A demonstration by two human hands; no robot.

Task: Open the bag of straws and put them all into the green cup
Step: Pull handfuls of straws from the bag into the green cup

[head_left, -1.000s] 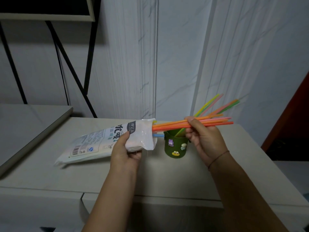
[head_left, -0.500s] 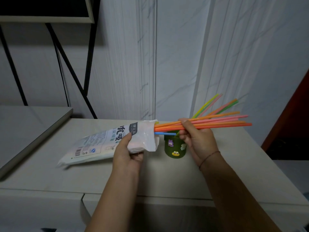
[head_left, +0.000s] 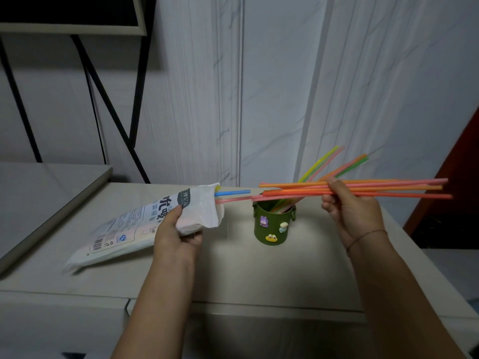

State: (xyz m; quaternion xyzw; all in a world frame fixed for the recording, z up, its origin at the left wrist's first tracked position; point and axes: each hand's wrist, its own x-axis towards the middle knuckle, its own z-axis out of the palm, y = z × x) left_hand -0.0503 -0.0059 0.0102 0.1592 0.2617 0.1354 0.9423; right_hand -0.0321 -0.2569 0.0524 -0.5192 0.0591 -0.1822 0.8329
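Head view, green cup (head_left: 272, 225): stood upright on the pale table (head_left: 233, 270), with small figure stickers on its front wall.
Straws in the cup (head_left: 320, 161): yellow, pink, orange and green ones leaned out of its mouth, up and to the right.
Right hand (head_left: 352, 213): right of the cup, above its rim, fingers and thumb curled and pinched on a bundle of straws.
Held bundle (head_left: 394, 189): orange and pink, nearly level, left ends over the cup's mouth, the rest reaching far to the cup's right.
Bag of straws (head_left: 121, 229): left of the cup and apart from it, closed end on the table, open mouth raised and facing the cup.
Left hand (head_left: 176, 235): left of the cup, fingers wrapped under the bag near its mouth, thumb on top.
Blue straw (head_left: 233, 193), pink straw (head_left: 234, 200): poked out of the bag's mouth toward the cup; whether the pink tip touched the rim could not be told.
Black frame (head_left: 111, 104): behind and far left of the cup, against the wall.
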